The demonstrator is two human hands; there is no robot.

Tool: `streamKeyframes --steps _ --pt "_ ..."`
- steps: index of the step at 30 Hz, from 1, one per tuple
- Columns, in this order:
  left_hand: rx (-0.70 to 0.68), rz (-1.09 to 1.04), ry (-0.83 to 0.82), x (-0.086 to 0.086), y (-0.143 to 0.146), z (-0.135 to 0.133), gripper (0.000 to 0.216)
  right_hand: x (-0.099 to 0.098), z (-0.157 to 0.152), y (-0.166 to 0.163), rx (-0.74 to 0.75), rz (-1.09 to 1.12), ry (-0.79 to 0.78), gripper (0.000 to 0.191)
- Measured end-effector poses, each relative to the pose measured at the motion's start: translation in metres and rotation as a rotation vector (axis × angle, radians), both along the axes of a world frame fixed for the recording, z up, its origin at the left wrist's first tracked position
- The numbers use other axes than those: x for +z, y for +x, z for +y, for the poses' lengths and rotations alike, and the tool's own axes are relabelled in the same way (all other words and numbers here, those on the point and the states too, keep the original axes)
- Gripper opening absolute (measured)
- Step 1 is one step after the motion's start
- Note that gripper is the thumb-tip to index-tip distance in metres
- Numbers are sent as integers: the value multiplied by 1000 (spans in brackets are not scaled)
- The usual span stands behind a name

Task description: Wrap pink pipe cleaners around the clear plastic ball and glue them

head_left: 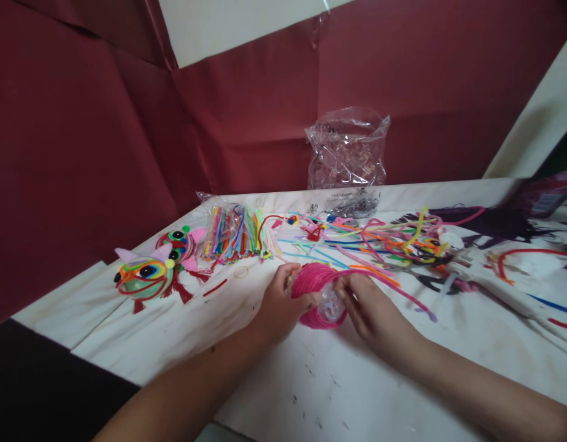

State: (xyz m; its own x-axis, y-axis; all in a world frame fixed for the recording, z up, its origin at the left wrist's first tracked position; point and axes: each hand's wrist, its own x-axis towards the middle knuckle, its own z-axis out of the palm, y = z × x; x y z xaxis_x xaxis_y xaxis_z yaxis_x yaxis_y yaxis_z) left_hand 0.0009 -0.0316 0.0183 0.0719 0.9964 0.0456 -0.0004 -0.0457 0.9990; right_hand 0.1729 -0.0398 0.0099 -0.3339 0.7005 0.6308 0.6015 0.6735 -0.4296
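Observation:
Both of my hands meet at the middle of a white table (339,380). Between them is a small clear ball wrapped in pink pipe cleaner (316,288). My left hand (281,301) is curled around its left side. My right hand (369,307) pinches its right side, fingers closed on the wrap. A loose pink pipe cleaner tail (403,293) runs from the ball toward the right, over the table.
Two finished colourful pipe-cleaner creatures (148,276) lie at the left. A bundle of coloured pipe cleaners (231,236), loose strands (385,239), scissors (433,281) and a clear plastic bag (348,150) sit behind. Dark red paper (81,153) covers the wall.

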Motion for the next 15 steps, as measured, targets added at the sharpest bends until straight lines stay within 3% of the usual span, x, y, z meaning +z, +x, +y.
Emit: streamKeyframes --steps 10,13,15 --pt "77 212 146 3 1 -7 60 -13 -2 -4 -107 -86 198 17" --pt "112 304 216 2 1 -9 62 -11 -6 -7 -95 -9 108 17" --pt "153 377 347 1 -2 -6 63 -9 -12 -10 -94 62 -21 17"
